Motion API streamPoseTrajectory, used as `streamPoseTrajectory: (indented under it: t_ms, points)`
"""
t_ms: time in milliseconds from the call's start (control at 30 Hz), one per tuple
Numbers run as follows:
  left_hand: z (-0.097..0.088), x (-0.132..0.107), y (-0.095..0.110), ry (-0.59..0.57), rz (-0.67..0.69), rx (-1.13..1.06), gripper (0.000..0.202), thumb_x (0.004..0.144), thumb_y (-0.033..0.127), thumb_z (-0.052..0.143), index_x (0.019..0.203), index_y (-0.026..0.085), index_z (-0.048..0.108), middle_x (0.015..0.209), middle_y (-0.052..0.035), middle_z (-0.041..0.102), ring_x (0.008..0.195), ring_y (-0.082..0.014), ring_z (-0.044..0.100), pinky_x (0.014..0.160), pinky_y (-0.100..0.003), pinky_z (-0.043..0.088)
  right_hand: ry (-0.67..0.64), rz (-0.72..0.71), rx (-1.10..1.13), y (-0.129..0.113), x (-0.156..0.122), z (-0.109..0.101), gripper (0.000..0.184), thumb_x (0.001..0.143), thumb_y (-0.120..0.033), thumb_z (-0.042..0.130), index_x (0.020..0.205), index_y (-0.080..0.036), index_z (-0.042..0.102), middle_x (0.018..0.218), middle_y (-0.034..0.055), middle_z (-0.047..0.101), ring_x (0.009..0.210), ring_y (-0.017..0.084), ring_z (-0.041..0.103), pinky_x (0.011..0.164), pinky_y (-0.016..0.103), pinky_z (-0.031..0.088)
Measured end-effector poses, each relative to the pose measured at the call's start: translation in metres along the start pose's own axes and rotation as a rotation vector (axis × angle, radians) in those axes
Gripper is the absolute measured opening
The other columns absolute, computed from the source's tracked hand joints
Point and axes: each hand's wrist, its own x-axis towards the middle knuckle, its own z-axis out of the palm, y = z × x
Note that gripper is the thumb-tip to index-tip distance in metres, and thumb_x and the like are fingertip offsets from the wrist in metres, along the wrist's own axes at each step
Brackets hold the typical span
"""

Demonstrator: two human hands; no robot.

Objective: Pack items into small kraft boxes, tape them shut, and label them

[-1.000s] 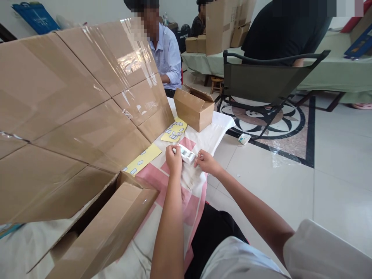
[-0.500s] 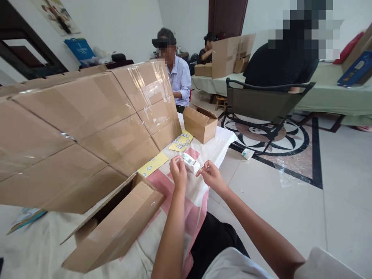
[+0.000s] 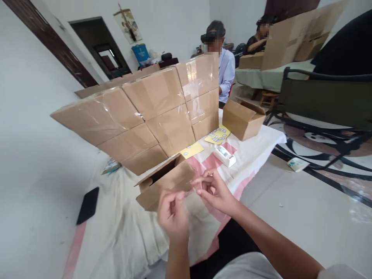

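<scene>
A small white box lies by itself on the white and pink cloth; neither hand touches it. My left hand is raised in front of me, motion-blurred, with its fingers curled in. My right hand is just to its right, thumb and fingertips pinched together. A thin clear strip seems to stretch between the two hands, but I cannot make it out for sure. Both hands hover near the open cardboard box lying on its side.
A wall of taped cardboard stands behind the table. A small open carton and two yellow sticker sheets lie at the far end. A black phone lies left. A folding chair and other people are beyond.
Both hands have let go of the white box, which now rests on the cloth, and pulled back toward me. The camera has swung left and up.
</scene>
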Motion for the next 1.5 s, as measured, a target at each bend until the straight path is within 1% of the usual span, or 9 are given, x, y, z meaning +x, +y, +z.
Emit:
streamPoseTrajectory:
  t_ms: [100, 200, 367, 467, 600, 667, 1167, 1367, 1500]
  points:
    - [-0.037, 0.016, -0.001, 0.130, -0.007, 0.091, 0.015, 0.094, 0.024, 0.065, 0.079, 0.021, 0.067, 0.072, 0.0025, 0.060, 0.070, -0.0123, 0.055, 0.066, -0.026, 0.043, -0.013, -0.198, -0.328, -0.003, 0.033, 0.006, 0.041, 0.098, -0.033, 0.065, 0.131, -0.028, 0.042, 0.139, 0.0125, 0.063, 0.108, 0.023, 0.066, 0.088, 0.040, 0.054]
    - [-0.061, 0.036, -0.009, 0.089, -0.115, 0.171, 0.019, 0.093, 0.031, 0.066, 0.078, 0.021, 0.068, 0.070, 0.0030, 0.057, 0.068, -0.0120, 0.052, 0.063, -0.026, 0.039, -0.196, -0.341, -0.708, -0.006, 0.073, 0.019, 0.047, 0.100, -0.036, 0.061, 0.144, -0.024, 0.047, 0.156, 0.0114, 0.050, 0.147, 0.032, 0.040, 0.117, 0.056, 0.036]
    - [-0.073, 0.060, -0.025, 0.023, -0.303, 0.291, 0.028, 0.096, 0.039, 0.060, 0.075, 0.022, 0.069, 0.073, 0.0020, 0.057, 0.074, -0.0130, 0.053, 0.068, -0.026, 0.040, -0.434, -0.304, -1.005, 0.011, 0.103, 0.046, 0.043, 0.108, -0.035, 0.043, 0.143, -0.017, 0.058, 0.151, 0.0094, 0.057, 0.143, 0.033, 0.047, 0.122, 0.063, 0.026]
    - [-0.077, 0.074, -0.034, -0.149, -0.371, 0.353, 0.031, 0.096, 0.040, 0.057, 0.074, 0.022, 0.068, 0.075, 0.0014, 0.059, 0.075, -0.0135, 0.055, 0.070, -0.026, 0.042, -0.450, -0.299, -1.029, 0.022, 0.100, 0.049, 0.046, 0.109, -0.036, 0.039, 0.146, -0.016, 0.057, 0.155, 0.0088, 0.053, 0.144, 0.031, 0.046, 0.123, 0.060, 0.028]
    - [-0.084, 0.092, -0.045, -0.656, -0.332, 0.407, 0.019, 0.092, 0.040, 0.063, 0.087, 0.025, 0.073, 0.077, 0.0001, 0.062, 0.072, -0.0147, 0.055, 0.067, -0.028, 0.043, -0.437, -0.316, -1.021, 0.025, 0.098, 0.046, 0.046, 0.109, -0.036, 0.040, 0.147, -0.016, 0.056, 0.156, 0.0096, 0.052, 0.145, 0.032, 0.045, 0.123, 0.060, 0.028]
    - [-0.085, 0.096, -0.050, -0.767, -0.319, 0.432, 0.015, 0.090, 0.039, 0.067, 0.090, 0.026, 0.074, 0.075, 0.0000, 0.062, 0.071, -0.0151, 0.055, 0.065, -0.028, 0.043, -0.438, -0.314, -1.002, 0.025, 0.100, 0.046, 0.046, 0.108, -0.036, 0.041, 0.146, -0.016, 0.058, 0.155, 0.0099, 0.053, 0.144, 0.033, 0.046, 0.122, 0.062, 0.028]
    - [-0.070, 0.099, -0.074, -0.617, -0.271, 0.525, 0.014, 0.088, 0.040, 0.069, 0.090, 0.027, 0.069, 0.079, 0.0015, 0.059, 0.075, -0.0165, 0.054, 0.075, -0.032, 0.044, -0.406, -0.290, -0.936, 0.025, 0.100, 0.047, 0.040, 0.105, -0.033, 0.046, 0.138, -0.017, 0.064, 0.152, 0.0108, 0.056, 0.143, 0.035, 0.047, 0.120, 0.063, 0.030]
    - [-0.070, 0.096, -0.074, -0.546, -0.229, 0.766, 0.053, 0.084, 0.052, 0.071, 0.131, 0.032, 0.058, 0.121, -0.0056, 0.063, 0.116, -0.0300, 0.056, 0.104, -0.050, 0.040, -0.401, -0.290, -0.935, 0.025, 0.100, 0.048, 0.039, 0.105, -0.033, 0.047, 0.135, -0.015, 0.065, 0.151, 0.0107, 0.058, 0.141, 0.035, 0.048, 0.120, 0.064, 0.030]
    - [-0.066, 0.099, -0.075, -0.558, -0.350, 0.793, 0.046, 0.087, 0.057, 0.064, 0.128, 0.036, 0.059, 0.137, -0.0044, 0.060, 0.130, -0.0332, 0.050, 0.112, -0.056, 0.033, -0.385, -0.295, -0.945, 0.025, 0.099, 0.047, 0.039, 0.106, -0.034, 0.046, 0.134, -0.017, 0.066, 0.150, 0.0107, 0.059, 0.142, 0.036, 0.048, 0.120, 0.064, 0.030]
